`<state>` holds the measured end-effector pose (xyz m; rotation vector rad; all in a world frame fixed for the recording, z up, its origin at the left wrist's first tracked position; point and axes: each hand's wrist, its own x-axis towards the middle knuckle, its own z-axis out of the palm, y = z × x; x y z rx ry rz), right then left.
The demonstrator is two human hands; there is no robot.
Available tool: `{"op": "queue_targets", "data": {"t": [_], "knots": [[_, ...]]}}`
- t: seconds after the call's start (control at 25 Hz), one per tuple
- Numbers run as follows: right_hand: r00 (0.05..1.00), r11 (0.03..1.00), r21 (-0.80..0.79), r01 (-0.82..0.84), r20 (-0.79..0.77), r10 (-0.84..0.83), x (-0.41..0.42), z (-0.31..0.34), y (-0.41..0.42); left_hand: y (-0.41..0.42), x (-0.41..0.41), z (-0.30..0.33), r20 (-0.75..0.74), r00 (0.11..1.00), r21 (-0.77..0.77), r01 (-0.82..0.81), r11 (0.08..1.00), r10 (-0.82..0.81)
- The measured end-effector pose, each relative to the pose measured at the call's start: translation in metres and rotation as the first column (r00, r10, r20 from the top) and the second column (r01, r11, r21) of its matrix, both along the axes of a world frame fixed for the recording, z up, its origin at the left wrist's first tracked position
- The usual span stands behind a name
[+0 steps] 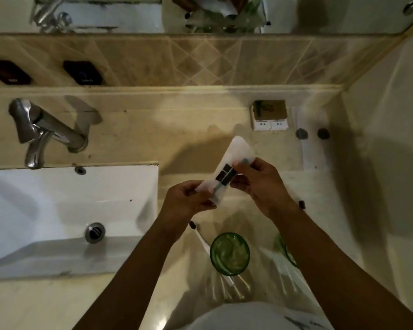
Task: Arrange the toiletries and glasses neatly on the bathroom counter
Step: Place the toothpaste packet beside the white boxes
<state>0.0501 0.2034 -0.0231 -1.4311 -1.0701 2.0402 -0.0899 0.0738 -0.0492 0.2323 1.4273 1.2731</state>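
Note:
Both hands hold a white translucent packet (pixel 234 156) with a black label above the beige counter (pixel 153 136); something thin and teal shows inside it. My left hand (pixel 184 201) pinches its near end and my right hand (pixel 260 179) grips its middle. A green glass (pixel 229 253) stands upright on the counter below the hands. A second green glass (pixel 283 248) is partly hidden behind my right forearm. A white toothbrush (pixel 200 236) lies beside the first glass.
A white sink (pixel 45 210) with a chrome tap (pixel 45 132) fills the left. Small boxes (pixel 270 114) and two small bottles with dark caps (pixel 312 134) stand at the back right, near the wall. A mirror runs along the top.

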Motion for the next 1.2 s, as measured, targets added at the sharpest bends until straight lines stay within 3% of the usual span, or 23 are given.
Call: {"op": "queue_targets", "data": {"t": [0.16, 0.24, 0.28, 0.32, 0.4, 0.48, 0.56, 0.68, 0.92, 1.08, 1.2], "knots": [[0.996, 0.988, -0.149, 0.041, -0.066, -0.051, 0.005, -0.009, 0.017, 0.025, -0.017, -0.002, -0.030, 0.965, -0.003, -0.260, 0.966, 0.260], [0.991, 0.987, -0.110, 0.113, -0.063, -0.121, 0.006, -0.017, 0.032, 0.041, -0.031, -0.005, -0.068, 0.970, 0.039, -0.231, 0.972, 0.233], [0.994, 0.994, -0.006, 0.109, 0.006, -0.109, 0.006, -0.022, 0.040, 0.049, -0.037, -0.007, -0.113, 0.977, 0.055, -0.176, 0.983, 0.181], [0.987, 0.985, 0.170, 0.024, 0.156, -0.051, 0.005, -0.025, 0.047, 0.058, -0.042, -0.010, -0.164, 0.979, 0.054, -0.110, 0.992, 0.118], [0.867, 0.830, 0.444, -0.337, 0.490, 0.090, -0.001, -0.030, 0.056, 0.077, -0.050, -0.015, -0.242, 0.970, 0.010, 0.001, 1.000, 0.002], [0.744, 0.680, 0.449, -0.580, 0.631, 0.218, -0.011, -0.033, 0.057, 0.098, -0.054, -0.019, -0.292, 0.951, -0.028, 0.095, 0.995, -0.099], [0.683, 0.635, 0.403, -0.659, 0.675, 0.281, -0.022, -0.039, 0.057, 0.121, -0.057, -0.025, -0.325, 0.935, -0.044, 0.136, 0.990, -0.143], [0.671, 0.660, 0.385, -0.645, 0.699, 0.248, -0.034, -0.054, 0.063, 0.156, -0.057, -0.032, -0.362, 0.924, -0.087, 0.097, 0.991, -0.122], [0.792, 0.816, 0.438, -0.378, 0.609, 0.040, -0.047, -0.081, 0.091, 0.204, -0.060, -0.052, -0.527, 0.827, -0.228, 0.082, 0.970, -0.194], [0.821, 0.830, 0.478, -0.287, 0.569, -0.044, -0.049, -0.090, 0.106, 0.198, -0.063, -0.062, -0.729, 0.580, -0.329, 0.170, 0.929, -0.364], [0.808, 0.772, 0.559, -0.302, 0.580, -0.103, -0.042, -0.094, 0.101, 0.169, -0.054, -0.064, -0.923, 0.193, -0.265, 0.312, 0.912, -0.333]]}}
